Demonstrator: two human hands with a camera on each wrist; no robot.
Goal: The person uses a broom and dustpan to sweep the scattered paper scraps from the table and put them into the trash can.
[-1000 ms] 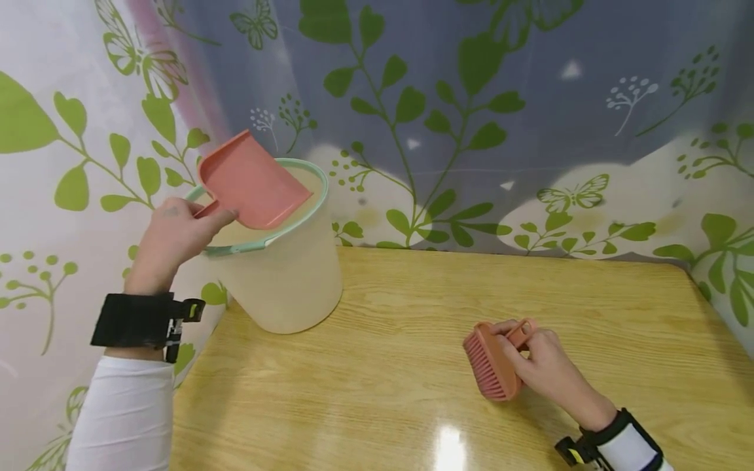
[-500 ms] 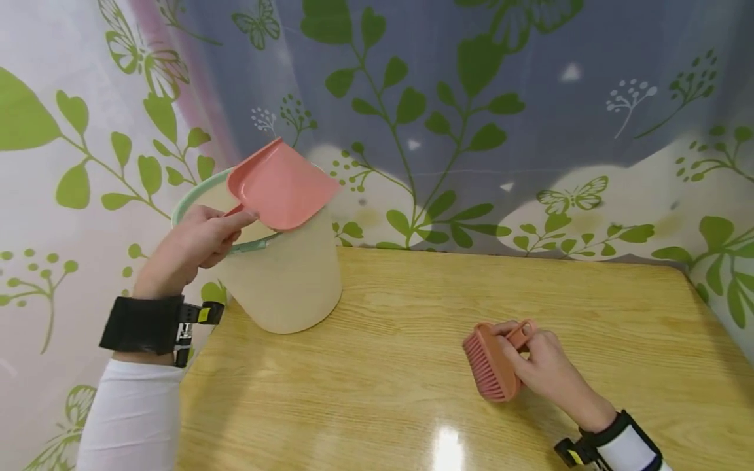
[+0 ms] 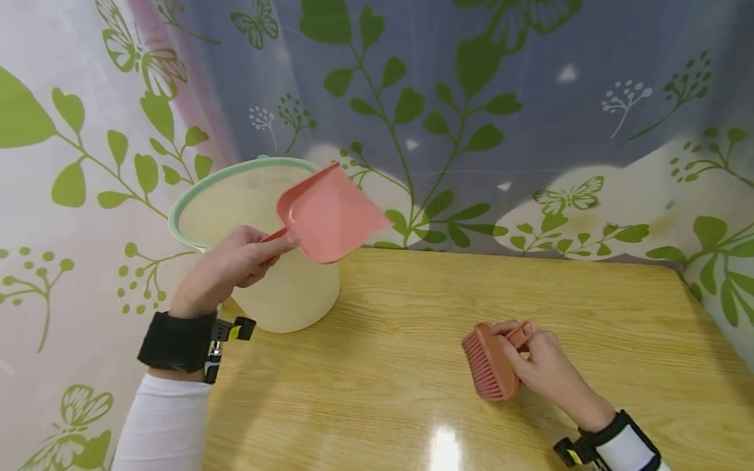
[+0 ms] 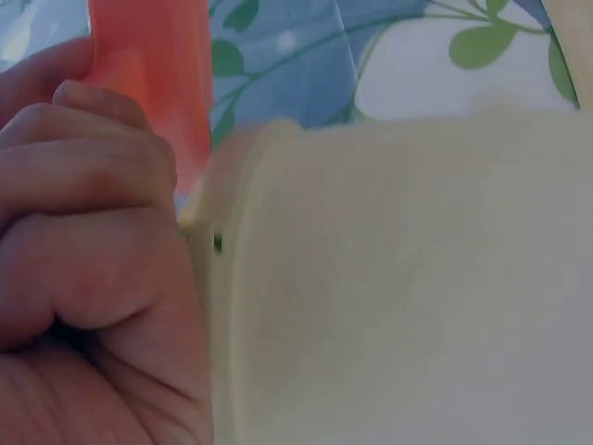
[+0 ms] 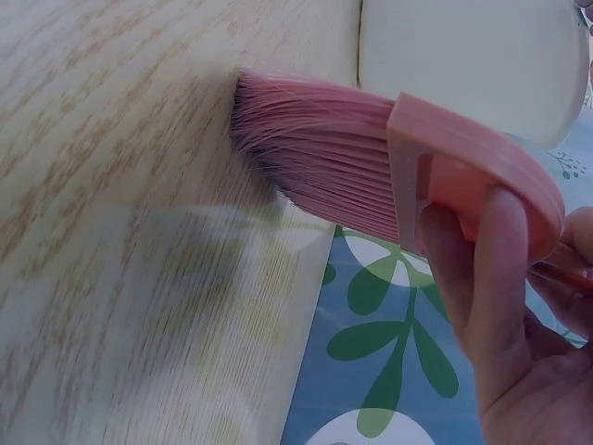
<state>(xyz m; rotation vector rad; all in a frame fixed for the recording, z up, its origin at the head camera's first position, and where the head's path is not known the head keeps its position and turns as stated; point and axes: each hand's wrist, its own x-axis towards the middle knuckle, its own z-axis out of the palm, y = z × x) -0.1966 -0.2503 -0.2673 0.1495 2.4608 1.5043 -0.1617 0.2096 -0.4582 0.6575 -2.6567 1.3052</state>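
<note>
My left hand [image 3: 235,261] grips the short handle of a pink dustpan [image 3: 330,212], its thumb along the top. The pan is held in the air, overlapping the right side of the bucket in the head view. A cream bucket [image 3: 288,297] with a green rim stands at the table's left; its wall [image 4: 408,278] fills much of the left wrist view, close beside my curled fingers. At the right, my right hand [image 3: 548,366] holds a pink hand brush [image 3: 491,363] by its handle and back. The brush's bristles [image 5: 315,139] point at the tabletop in the right wrist view.
A light wooden table [image 3: 365,366] spans the lower part of the head view. Behind it hangs a curtain [image 3: 530,131] printed with green leaves and butterflies, and similar patterned fabric covers the left side.
My left hand has carried the dustpan rightward and slightly down, from over the bucket's opening to its right side. The right hand and brush have stayed in place.
</note>
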